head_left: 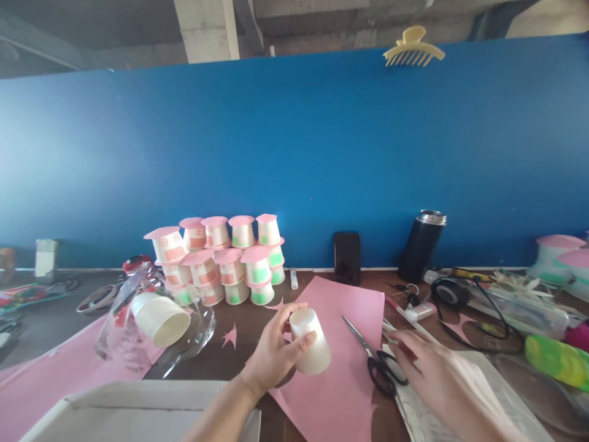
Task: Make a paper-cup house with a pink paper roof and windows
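Note:
My left hand (280,350) is wrapped round a white paper cup (313,356), held upside down and slightly tilted above a pink paper sheet (340,387). My right hand (427,368) is at the right of black-handled scissors (375,359), its fingers blurred and partly curled. Thin pale sticks or pens lie by those fingertips, and I cannot tell whether the hand grips one. The scissors rest on the pink sheet with their blades slightly apart. At the left, more white paper cups (161,322) lie nested on their side in a clear plastic bag (113,344).
Stacked cups with pink paper discs and drawn windows (230,264) stand at the back left. A black phone (346,258) and a black bottle (421,245) stand against the blue partition (294,153). Cables (483,307) and a green bottle (559,362) lie right; a white box (138,411) is front left.

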Motion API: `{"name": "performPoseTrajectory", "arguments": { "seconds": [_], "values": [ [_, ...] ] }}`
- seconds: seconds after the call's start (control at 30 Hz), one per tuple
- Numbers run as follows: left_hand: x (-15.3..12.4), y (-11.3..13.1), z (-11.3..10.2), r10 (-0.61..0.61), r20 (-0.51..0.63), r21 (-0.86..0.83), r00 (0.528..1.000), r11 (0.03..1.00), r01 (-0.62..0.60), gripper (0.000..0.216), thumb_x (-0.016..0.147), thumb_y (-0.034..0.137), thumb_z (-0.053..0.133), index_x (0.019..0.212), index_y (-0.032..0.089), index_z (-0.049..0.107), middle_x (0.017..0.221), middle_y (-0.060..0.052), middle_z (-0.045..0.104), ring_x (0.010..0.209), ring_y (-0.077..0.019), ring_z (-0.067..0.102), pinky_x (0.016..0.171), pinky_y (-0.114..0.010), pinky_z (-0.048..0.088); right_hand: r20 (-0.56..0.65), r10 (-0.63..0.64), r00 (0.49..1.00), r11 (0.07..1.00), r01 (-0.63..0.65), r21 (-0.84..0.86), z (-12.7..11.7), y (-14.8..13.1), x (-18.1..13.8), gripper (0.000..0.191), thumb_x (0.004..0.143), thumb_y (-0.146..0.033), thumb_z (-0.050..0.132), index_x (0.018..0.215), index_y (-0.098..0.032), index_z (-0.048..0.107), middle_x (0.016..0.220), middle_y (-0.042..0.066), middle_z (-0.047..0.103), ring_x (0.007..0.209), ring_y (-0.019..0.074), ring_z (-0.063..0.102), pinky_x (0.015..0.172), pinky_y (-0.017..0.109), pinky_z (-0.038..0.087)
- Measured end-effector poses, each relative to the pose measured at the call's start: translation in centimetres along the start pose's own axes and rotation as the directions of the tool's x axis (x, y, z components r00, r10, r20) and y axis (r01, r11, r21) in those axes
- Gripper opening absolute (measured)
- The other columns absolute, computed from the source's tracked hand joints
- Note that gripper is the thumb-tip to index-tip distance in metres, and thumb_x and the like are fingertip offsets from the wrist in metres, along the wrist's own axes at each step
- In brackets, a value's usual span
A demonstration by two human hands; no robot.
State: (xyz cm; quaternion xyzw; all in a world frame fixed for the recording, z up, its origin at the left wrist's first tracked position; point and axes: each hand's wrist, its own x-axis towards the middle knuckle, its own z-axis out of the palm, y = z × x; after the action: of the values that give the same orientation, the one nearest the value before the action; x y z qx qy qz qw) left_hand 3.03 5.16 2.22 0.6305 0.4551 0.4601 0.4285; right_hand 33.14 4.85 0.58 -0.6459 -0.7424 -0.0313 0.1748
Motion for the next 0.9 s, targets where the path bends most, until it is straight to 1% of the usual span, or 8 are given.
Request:
{"name": "performPoseTrajectory", "arguments": {
  "seconds": [0.13, 0.23, 0.37, 0.5, 0.6, 0.7, 0.83, 0.9],
  "values": [
    [0.2, -0.4, -0.1, 0.033, -0.104, -0.009, 0.994, 0.999, -0.034, 0.050, 0.086, 0.049, 0.064, 0.127, 0.022, 0.051, 0.111, -0.007, 0.063, 0.096, -0.0214, 0.059, 0.083, -0.032, 0.049, 0.115, 0.011, 0.993, 1.000, -0.009, -0.025, -0.8, -0.6, -0.1, 0.021, 0.090, -0.037, 0.049, 0.095, -0.033, 0.069, 0.093, 0.001, 0.078, 0.076, 0.0304, 0.075, 0.053, 0.034, 0.047],
    [0.3, -0.5, -0.2, 0.013, -0.155, 0.005, 0.988, 1.000, -0.012, 0.050, 0.086, 0.050, 0.063, 0.126, 0.022, 0.051, 0.112, -0.007, 0.062, 0.097, -0.0221, 0.059, 0.083, -0.032, 0.048, 0.166, 0.000, 0.986, 1.000, 0.004, -0.025, -1.2, -1.6, -0.4, 0.022, 0.091, -0.032, 0.048, 0.089, -0.032, 0.070, 0.088, 0.001, 0.078, 0.075, 0.0311, 0.076, 0.054, 0.033, 0.046],
    [0.1, -0.5, 0.0, 0.010, -0.117, 0.020, 0.993, 1.000, -0.008, 0.051, 0.086, 0.051, 0.063, 0.126, 0.022, 0.051, 0.117, -0.008, 0.061, 0.102, -0.0234, 0.060, 0.083, -0.032, 0.049, 0.176, -0.035, 0.984, 0.999, 0.033, 0.012, -1.1, -2.7, -1.0, 0.022, 0.092, -0.027, 0.047, 0.092, -0.032, 0.069, 0.090, 0.000, 0.078, 0.078, 0.0289, 0.076, 0.058, 0.032, 0.048],
    [-0.2, -0.5, 0.2, 0.012, -0.096, 0.085, 0.995, 0.996, -0.004, 0.052, 0.086, 0.051, 0.062, 0.127, 0.022, 0.050, 0.124, -0.010, 0.058, 0.105, -0.0243, 0.061, 0.088, -0.034, 0.049, 0.189, -0.056, 0.980, 0.998, 0.048, 0.046, -0.9, -3.2, -1.2, 0.024, 0.092, -0.025, 0.046, 0.096, -0.030, 0.069, 0.097, 0.002, 0.077, 0.084, 0.0299, 0.075, 0.064, 0.036, 0.051],
    [-0.3, -0.5, 0.2, 0.024, -0.084, 0.115, 0.996, 0.993, -0.014, 0.051, 0.087, 0.051, 0.062, 0.129, 0.023, 0.049, 0.131, -0.010, 0.055, 0.110, -0.0246, 0.060, 0.093, -0.036, 0.048, 0.189, -0.060, 0.980, 0.997, 0.051, 0.052, -0.9, -3.3, -1.2, 0.025, 0.092, -0.024, 0.045, 0.096, -0.030, 0.069, 0.096, 0.002, 0.077, 0.084, 0.0299, 0.075, 0.065, 0.037, 0.052],
    [-0.4, -0.6, 0.2, 0.028, -0.067, 0.126, 0.997, 0.992, -0.019, 0.052, 0.087, 0.050, 0.062, 0.130, 0.025, 0.048, 0.132, -0.010, 0.056, 0.112, -0.0249, 0.060, 0.096, -0.037, 0.047, 0.179, -0.071, 0.981, 0.996, 0.061, 0.063, -0.7, -3.3, -1.2, 0.024, 0.091, -0.024, 0.046, 0.095, -0.031, 0.069, 0.097, 0.001, 0.077, 0.083, 0.0291, 0.075, 0.064, 0.036, 0.052],
    [-0.4, -0.6, 0.1, 0.032, -0.065, 0.148, 0.997, 0.989, -0.022, 0.052, 0.087, 0.050, 0.061, 0.130, 0.024, 0.048, 0.132, -0.010, 0.056, 0.114, -0.0256, 0.059, 0.098, -0.038, 0.046, 0.109, -0.066, 0.992, 0.995, 0.058, 0.078, -0.2, -2.6, -1.0, 0.023, 0.090, -0.028, 0.048, 0.092, -0.035, 0.070, 0.091, -0.003, 0.078, 0.077, 0.0269, 0.076, 0.057, 0.032, 0.049],
    [-0.4, -0.6, 0.1, 0.033, -0.072, 0.156, 0.997, 0.987, -0.021, 0.053, 0.087, 0.050, 0.062, 0.131, 0.024, 0.048, 0.134, -0.010, 0.055, 0.115, -0.0258, 0.058, 0.098, -0.038, 0.046, 0.055, -0.021, 0.998, 0.997, 0.017, 0.078, -0.1, -1.6, -0.5, 0.024, 0.091, -0.033, 0.047, 0.089, -0.036, 0.071, 0.086, -0.004, 0.078, 0.072, 0.0247, 0.075, 0.055, 0.030, 0.048]
  ]
}}
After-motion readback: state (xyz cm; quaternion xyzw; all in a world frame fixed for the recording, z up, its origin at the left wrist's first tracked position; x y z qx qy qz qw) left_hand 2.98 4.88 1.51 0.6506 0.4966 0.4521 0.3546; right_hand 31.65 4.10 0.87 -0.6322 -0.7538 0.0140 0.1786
